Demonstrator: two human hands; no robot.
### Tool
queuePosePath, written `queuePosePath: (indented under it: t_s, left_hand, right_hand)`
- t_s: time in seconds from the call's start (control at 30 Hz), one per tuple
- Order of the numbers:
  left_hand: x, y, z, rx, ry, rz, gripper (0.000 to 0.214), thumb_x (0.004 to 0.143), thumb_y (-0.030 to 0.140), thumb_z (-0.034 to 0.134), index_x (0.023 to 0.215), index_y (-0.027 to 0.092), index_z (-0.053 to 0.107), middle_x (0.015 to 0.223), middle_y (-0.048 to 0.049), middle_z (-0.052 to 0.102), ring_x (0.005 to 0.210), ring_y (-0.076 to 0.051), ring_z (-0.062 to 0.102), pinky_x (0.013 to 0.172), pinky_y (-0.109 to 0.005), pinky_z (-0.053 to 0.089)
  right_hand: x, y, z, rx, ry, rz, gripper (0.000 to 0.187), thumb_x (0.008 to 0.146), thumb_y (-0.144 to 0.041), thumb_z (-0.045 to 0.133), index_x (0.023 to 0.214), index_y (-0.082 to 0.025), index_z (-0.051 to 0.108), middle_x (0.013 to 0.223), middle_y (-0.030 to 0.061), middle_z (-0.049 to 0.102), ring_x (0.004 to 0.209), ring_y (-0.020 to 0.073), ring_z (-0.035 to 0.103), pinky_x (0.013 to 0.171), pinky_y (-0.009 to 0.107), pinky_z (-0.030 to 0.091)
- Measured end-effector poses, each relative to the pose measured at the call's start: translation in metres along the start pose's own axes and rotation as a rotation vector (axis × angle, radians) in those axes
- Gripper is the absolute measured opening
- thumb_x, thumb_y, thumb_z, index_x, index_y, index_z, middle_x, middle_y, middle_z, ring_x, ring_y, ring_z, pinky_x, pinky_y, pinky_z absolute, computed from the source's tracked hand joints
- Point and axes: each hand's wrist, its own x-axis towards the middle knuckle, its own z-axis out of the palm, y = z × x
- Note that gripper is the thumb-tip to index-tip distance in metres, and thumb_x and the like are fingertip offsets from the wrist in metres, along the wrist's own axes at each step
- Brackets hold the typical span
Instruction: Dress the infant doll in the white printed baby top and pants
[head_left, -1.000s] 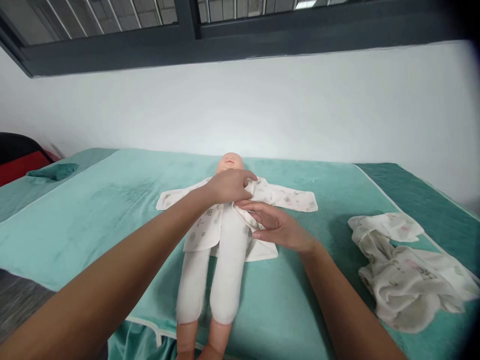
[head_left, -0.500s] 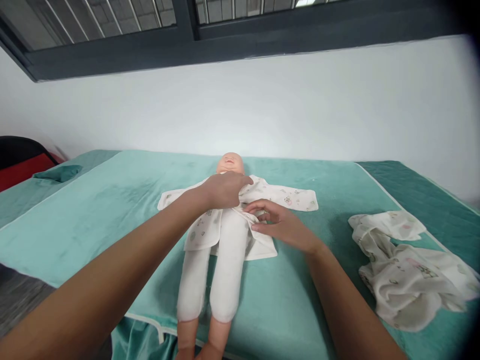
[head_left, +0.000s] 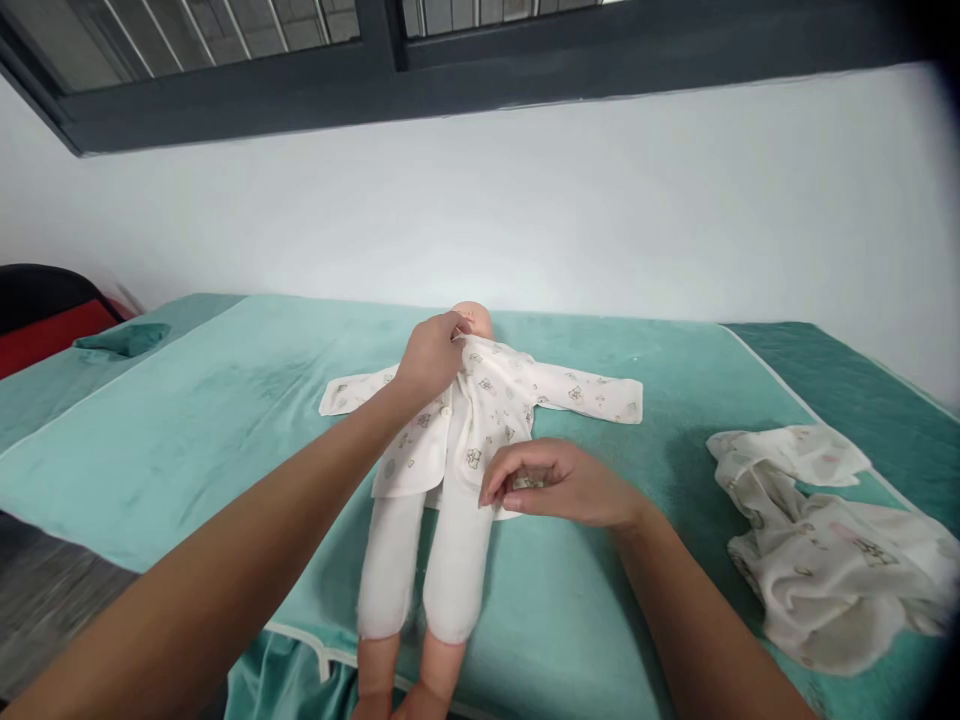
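Observation:
A baby doll point(head_left: 459, 555) lies on its back with its head toward the wall, wearing a white printed baby shirt point(head_left: 499, 385) with its front partly open and both sleeves spread. White coverings wrap its legs to the shins; the bare feet point toward me. At the collar, my left hand point(head_left: 433, 355) is closed in a pinch on the front edge of the shirt, hiding part of the doll's face and neck. Lower down, my right hand point(head_left: 566, 482) has its fingers curled and pinched at the bottom corner of the same front panel.
A crumpled white printed garment point(head_left: 840, 550) lies to the right on the green bed cover point(head_left: 187, 420). Behind the bed rise a white wall point(head_left: 525, 210) and a dark window frame point(head_left: 480, 85). A black and red object point(head_left: 52, 315) stands at the far left.
My left hand has moved up from the chest to the collar. My right hand has come slightly down, and the shirt's right-side front panel, folded back before, now lies across the doll's torso.

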Motion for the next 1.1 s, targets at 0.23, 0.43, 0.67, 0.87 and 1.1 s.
queuePosePath:
  t_s: [0.23, 0.43, 0.67, 0.87, 1.1]
  left_hand:
    - [-0.007, -0.01, 0.008, -0.043, 0.12, 0.005, 0.023, 0.085, 0.014, 0.053, 0.106, 0.018, 0.063, 0.115, -0.0082, 0.063, 0.094, -0.018, 0.062, 0.088, -0.033, 0.049]
    - [-0.015, -0.004, 0.003, -0.106, -0.046, -0.122, 0.021, 0.083, 0.024, 0.059, 0.104, 0.022, 0.063, 0.089, -0.0013, 0.066, 0.082, -0.017, 0.062, 0.075, -0.03, 0.048]
    - [-0.01, -0.002, 0.007, -0.108, -0.057, -0.12, 0.015, 0.086, 0.021, 0.053, 0.097, 0.022, 0.062, 0.085, -0.0006, 0.065, 0.078, -0.016, 0.059, 0.073, -0.031, 0.047]
    - [-0.015, -0.004, 0.014, -0.123, 0.042, -0.099, 0.019, 0.083, 0.017, 0.053, 0.1, 0.02, 0.061, 0.101, -0.0042, 0.065, 0.085, -0.016, 0.06, 0.083, -0.033, 0.049]
    - [-0.046, -0.021, 0.008, -0.227, 0.082, 0.028, 0.029, 0.094, 0.029, 0.046, 0.116, 0.021, 0.062, 0.128, -0.0066, 0.062, 0.119, -0.018, 0.058, 0.104, -0.033, 0.046]
  right_hand:
    - [0.005, 0.004, 0.001, -0.3, 0.243, 0.045, 0.034, 0.077, -0.037, 0.081, 0.102, -0.022, 0.065, 0.095, 0.0008, 0.061, 0.084, 0.0143, 0.055, 0.076, 0.028, 0.046]
    - [0.007, 0.006, 0.018, -0.785, 0.25, -0.064, 0.021, 0.086, -0.026, 0.07, 0.104, -0.023, 0.061, 0.101, 0.0018, 0.058, 0.086, 0.0154, 0.054, 0.076, 0.029, 0.044]
    - [0.013, 0.012, 0.034, -0.876, 0.28, -0.361, 0.013, 0.091, -0.013, 0.055, 0.098, -0.022, 0.062, 0.096, 0.004, 0.065, 0.093, 0.0197, 0.052, 0.085, 0.036, 0.042]
    - [0.011, 0.008, 0.036, -0.712, 0.211, -0.324, 0.011, 0.094, -0.023, 0.058, 0.083, -0.022, 0.062, 0.081, 0.0003, 0.065, 0.08, 0.0156, 0.056, 0.081, 0.034, 0.042]
    - [0.007, 0.014, 0.017, -0.445, 0.473, -0.099, 0.032, 0.097, -0.038, 0.053, 0.071, -0.02, 0.06, 0.071, 0.0002, 0.061, 0.068, 0.0138, 0.054, 0.066, 0.028, 0.041]
